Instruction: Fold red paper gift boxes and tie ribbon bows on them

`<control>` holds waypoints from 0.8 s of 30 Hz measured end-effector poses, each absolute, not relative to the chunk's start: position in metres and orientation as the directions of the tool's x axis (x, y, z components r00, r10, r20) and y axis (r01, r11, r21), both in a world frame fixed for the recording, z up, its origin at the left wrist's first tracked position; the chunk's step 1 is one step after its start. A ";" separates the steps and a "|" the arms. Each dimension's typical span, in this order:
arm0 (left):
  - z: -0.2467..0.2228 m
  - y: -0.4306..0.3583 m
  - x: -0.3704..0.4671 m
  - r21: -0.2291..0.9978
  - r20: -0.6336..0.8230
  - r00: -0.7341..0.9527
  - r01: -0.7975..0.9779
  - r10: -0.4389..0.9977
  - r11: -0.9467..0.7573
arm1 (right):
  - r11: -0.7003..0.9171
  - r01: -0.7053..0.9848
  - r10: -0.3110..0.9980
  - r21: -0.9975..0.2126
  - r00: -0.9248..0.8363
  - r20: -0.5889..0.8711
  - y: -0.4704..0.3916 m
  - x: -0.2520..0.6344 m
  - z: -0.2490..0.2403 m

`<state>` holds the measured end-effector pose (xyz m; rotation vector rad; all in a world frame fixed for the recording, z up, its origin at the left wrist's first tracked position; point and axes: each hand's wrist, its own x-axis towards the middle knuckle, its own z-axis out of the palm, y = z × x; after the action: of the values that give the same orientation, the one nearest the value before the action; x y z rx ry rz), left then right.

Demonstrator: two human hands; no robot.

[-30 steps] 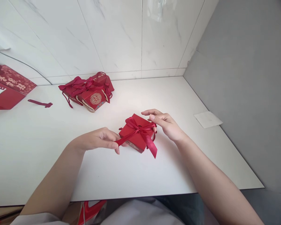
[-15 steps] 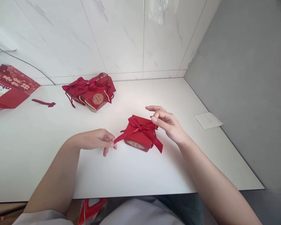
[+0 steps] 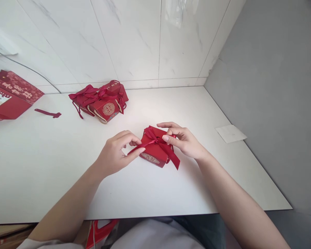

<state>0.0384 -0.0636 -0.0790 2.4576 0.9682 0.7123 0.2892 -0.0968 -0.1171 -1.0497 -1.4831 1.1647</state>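
A small red box (image 3: pixel 158 159) with a round gold emblem stands on the white table (image 3: pixel 134 197), a shiny red ribbon (image 3: pixel 172 156) tied in a bow across its top. At the box's left side, my left hand (image 3: pixel 123 148) has thumb and forefinger at the ribbon's left tail, which runs between them. My right hand (image 3: pixel 182 140) pinches the bow's right loop between thumb and fingers, its forefinger stretched over the box top. Part of that loop is hidden behind the fingers. The other ribbon tail hangs down over the front right of the box.
Several red boxes with ribbons and cords (image 3: pixel 109 109) are grouped near the tiled wall. Left of them lie a dark red strip (image 3: pixel 48 113) and a larger red printed box (image 3: pixel 12 95). A white paper (image 3: pixel 231 134) lies by the right edge.
My left hand has moved right and up along the ribbon tail, close to the box, and has turned. My right hand has shifted slightly left and down onto the bow's loop.
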 end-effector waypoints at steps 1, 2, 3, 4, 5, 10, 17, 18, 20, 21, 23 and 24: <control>-0.081 -0.064 0.038 0.528 0.334 0.622 0.499 0.708 -0.687 | 0.166 0.050 0.971 -0.985 -0.183 0.155 -0.097 0.289 -0.117; -0.082 -0.063 0.037 0.523 0.357 0.616 0.491 0.702 -0.697 | 0.152 0.035 0.973 -0.988 -0.180 0.143 -0.097 0.288 -0.117; -0.084 -0.062 0.037 0.514 0.379 0.610 0.487 0.696 -0.707 | 0.138 0.026 0.976 -0.990 -0.176 0.131 -0.097 0.288 -0.117; -0.085 -0.061 0.035 0.499 0.399 0.608 0.484 0.686 -0.719 | 0.126 0.019 0.978 -0.992 -0.169 0.121 -0.097 0.288 -0.116; -0.086 -0.060 0.034 0.479 0.418 0.614 0.478 0.670 -0.736 | 0.116 0.011 0.981 -0.993 -0.158 0.113 -0.097 0.288 -0.116; -0.091 -0.054 0.026 0.277 0.533 0.707 0.373 0.465 -0.885 | 0.108 -0.047 0.990 -0.993 -0.084 0.112 -0.095 0.291 -0.116; -0.092 -0.050 0.025 -0.257 0.686 0.727 0.269 0.021 -0.928 | 0.124 -0.060 0.989 -0.990 -0.069 0.128 -0.092 0.292 -0.122; -0.091 -0.050 0.025 -0.314 0.678 0.735 0.262 -0.022 -0.913 | 0.123 -0.054 0.990 -0.991 -0.067 0.127 -0.091 0.292 -0.122; -0.088 -0.051 0.025 -0.373 0.646 0.761 0.235 -0.069 -0.897 | 0.118 -0.044 0.991 -0.992 -0.060 0.120 -0.091 0.292 -0.122; -0.087 -0.052 0.025 -0.376 0.632 0.771 0.220 -0.076 -0.900 | 0.110 -0.041 0.992 -0.993 -0.056 0.112 -0.091 0.291 -0.122; -0.085 -0.055 0.027 -0.311 0.622 0.783 0.220 -0.023 -0.924 | 0.089 -0.044 0.994 -0.995 -0.056 0.092 -0.091 0.291 -0.122; -0.084 -0.056 0.028 -0.228 0.631 0.773 0.257 0.059 -0.939 | 0.081 -0.046 0.995 -0.996 -0.059 0.084 -0.091 0.291 -0.122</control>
<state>0.0281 -0.0562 -0.0844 3.2414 0.2967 1.1360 0.2914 -0.0915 -0.1217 -1.0867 -1.2598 1.2124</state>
